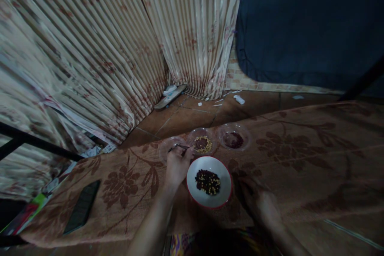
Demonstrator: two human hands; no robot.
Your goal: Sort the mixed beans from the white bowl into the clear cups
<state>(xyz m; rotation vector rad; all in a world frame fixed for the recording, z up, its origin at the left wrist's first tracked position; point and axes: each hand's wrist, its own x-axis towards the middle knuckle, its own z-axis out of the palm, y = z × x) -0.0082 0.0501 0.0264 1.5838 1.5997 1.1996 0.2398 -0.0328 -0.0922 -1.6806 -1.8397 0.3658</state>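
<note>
My left hand (177,168) is closed in a pinch on a thin dark tool (183,146), too small to name surely. It is over the gap between the left clear plastic dish (163,153) and the middle one (192,136), which holds a ring of yellow grains (207,147). Dark red grains (234,140) lie in the right clear dish (247,138). Closer to me stands a white bowl (195,168) with a red rim, holding mixed dark and yellow beans (207,182). My right hand (262,202) rests beside the bowl's right side, its fingers dim in shadow.
A brown floral cloth (288,176) covers the surface under the dishes. A dark phone (82,207) lies at left. Beyond the far edge is a tiled floor (186,116) with a skateboard (169,98) and small litter. Striped curtains (192,28) hang behind; black bars stand at the sides.
</note>
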